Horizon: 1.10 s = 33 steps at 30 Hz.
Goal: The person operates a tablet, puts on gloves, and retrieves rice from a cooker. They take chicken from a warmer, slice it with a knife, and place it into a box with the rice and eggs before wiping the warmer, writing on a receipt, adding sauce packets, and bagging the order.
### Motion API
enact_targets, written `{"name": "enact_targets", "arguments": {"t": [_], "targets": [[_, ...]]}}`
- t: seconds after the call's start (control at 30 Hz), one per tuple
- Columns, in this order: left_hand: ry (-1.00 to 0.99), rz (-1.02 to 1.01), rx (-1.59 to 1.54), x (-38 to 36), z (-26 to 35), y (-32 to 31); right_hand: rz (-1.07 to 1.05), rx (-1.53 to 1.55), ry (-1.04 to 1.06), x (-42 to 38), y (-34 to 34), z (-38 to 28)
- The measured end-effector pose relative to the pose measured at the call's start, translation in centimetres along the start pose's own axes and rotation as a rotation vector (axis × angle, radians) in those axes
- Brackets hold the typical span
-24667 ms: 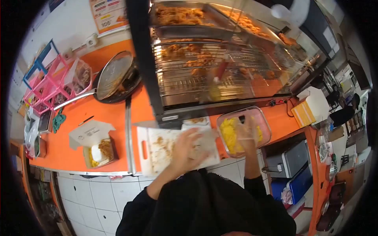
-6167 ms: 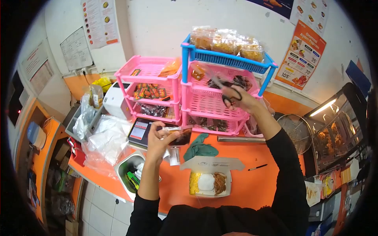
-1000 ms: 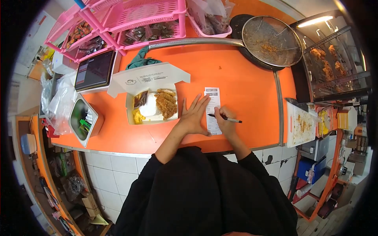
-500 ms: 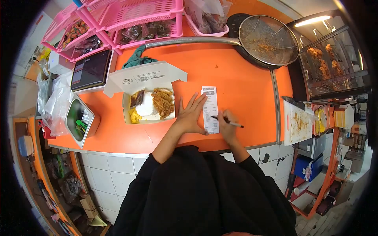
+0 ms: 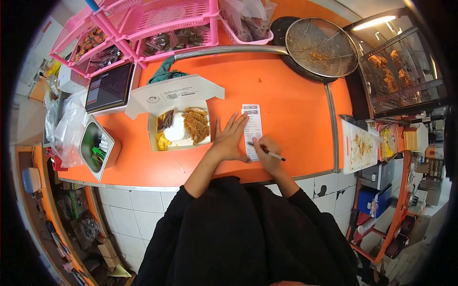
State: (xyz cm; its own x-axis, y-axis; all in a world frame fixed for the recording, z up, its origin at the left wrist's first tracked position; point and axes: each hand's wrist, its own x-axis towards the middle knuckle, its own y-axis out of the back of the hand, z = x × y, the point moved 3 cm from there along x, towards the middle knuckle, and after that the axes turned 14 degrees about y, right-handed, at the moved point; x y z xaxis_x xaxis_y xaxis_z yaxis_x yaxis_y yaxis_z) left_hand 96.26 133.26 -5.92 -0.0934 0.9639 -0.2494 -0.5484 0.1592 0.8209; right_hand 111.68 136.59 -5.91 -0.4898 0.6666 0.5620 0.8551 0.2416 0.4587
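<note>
A long printed receipt (image 5: pixel 253 125) lies flat on the orange counter in front of me. My left hand (image 5: pixel 230 142) is spread out, its fingertips and thumb resting on the receipt's left edge. My right hand (image 5: pixel 268 151) is closed around a dark pen (image 5: pixel 275 155), whose tip is at the lower part of the receipt. Left of my left hand stands an open meal box (image 5: pixel 180 147) with its lid folded back. Inside it are white rice (image 5: pixel 177 127), a piece of breaded fried chicken (image 5: pixel 196 126), something yellow and a dark sauce packet (image 5: pixel 166 120).
A large strainer (image 5: pixel 322 47) rests on a black pan, its long handle reaching left. Pink baskets (image 5: pixel 164 24) and a tablet (image 5: pixel 110 86) stand at the back left. A metal container (image 5: pixel 98 148) holds utensils. Rightward are a cutting board (image 5: pixel 359 147) and a lit fried-food cabinet (image 5: pixel 389 71).
My right hand has moved slightly left and down along the receipt with the pen. My left hand stays in place on the paper.
</note>
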Motion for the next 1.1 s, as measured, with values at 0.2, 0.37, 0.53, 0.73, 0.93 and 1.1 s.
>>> {"name": "enact_targets", "arguments": {"t": [0.2,0.37,0.53,0.73,0.93,1.1], "targets": [[-0.024,-0.010,-0.006,0.1,-0.1,0.0,-0.084,-0.414,0.109,2.3,0.3,2.1],[-0.111,0.041,-0.077,-0.5,-0.4,-0.7,-0.217,-0.632,0.171,1.7,-0.7,1.7],[-0.295,0.045,-0.412,-7.2,2.2,9.4,-0.099,-0.506,0.225,2.4,-0.1,1.6],[0.065,1.156,-0.381,-12.1,-8.2,22.4,0.062,-0.128,0.155,10.3,-1.7,-2.7],[0.545,0.221,-0.842,-5.8,-20.7,18.0,-0.295,0.546,-0.387,16.7,-9.8,-0.8],[0.300,0.593,-1.396,-4.9,-14.0,15.6,0.145,0.865,-0.330,15.8,-15.6,-2.6]]}}
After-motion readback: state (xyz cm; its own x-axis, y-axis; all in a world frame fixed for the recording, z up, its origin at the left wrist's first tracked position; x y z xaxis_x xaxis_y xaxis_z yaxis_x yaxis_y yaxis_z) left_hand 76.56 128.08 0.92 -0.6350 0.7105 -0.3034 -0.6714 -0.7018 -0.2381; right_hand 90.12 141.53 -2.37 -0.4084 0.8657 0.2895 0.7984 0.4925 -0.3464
